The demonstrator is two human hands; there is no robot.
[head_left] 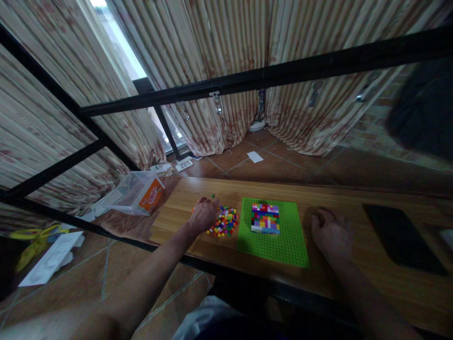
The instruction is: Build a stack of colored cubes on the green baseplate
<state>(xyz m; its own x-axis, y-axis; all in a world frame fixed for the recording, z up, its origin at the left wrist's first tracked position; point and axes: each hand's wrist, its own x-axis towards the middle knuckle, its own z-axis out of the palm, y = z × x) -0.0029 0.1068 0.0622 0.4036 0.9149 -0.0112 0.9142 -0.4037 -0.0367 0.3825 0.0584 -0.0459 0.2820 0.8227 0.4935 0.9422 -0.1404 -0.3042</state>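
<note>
My left hand (205, 213) is at the left side of a heap of small toy bricks (226, 221) in many colours. Its fingers bend down and are drawn together; the fingertips, and anything between them, are hidden. Right of the heap lies a green studded baseplate (274, 250). On its upper middle stands a low block of joined bricks (265, 219) in mixed colours. Beyond the plate's right edge, my right hand (329, 231) rests on the tabletop, loosely curled, with a gap between thumb and fingers and nothing seen in it.
A single green brick (213, 195) sits behind the heap. A dark flat slab (403, 236) lies at the right of the wooden table (173, 212). Past the table's left end stands a clear plastic box (132, 189) with an orange label. A black metal bar (240, 82) crosses behind the table.
</note>
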